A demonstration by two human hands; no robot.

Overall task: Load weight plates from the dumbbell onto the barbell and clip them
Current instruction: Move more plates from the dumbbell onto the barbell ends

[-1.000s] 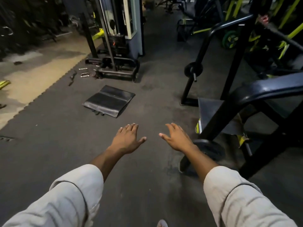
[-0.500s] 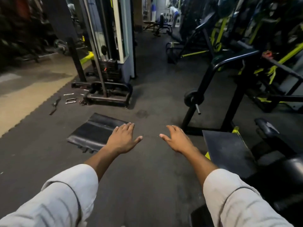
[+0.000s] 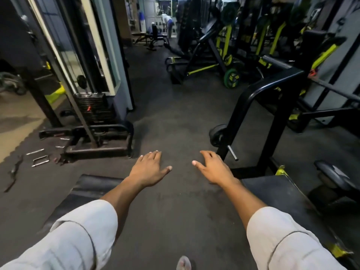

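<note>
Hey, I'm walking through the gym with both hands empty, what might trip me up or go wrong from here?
The folded black mat lies just ahead of your left hand, a likely trip. Loose metal handles are scattered on the floor farther left. By your right hand, a steel peg juts from the black rack and may catch you.

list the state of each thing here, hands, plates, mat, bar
left hand: open, empty, palm down
right hand: open, empty, palm down
black plate: upright on a peg of the black rack
green plate: upright, on a machine
mat: flat on the floor, partly under the left arm
bar: resting on the rack, far right
weight stack: down
</note>
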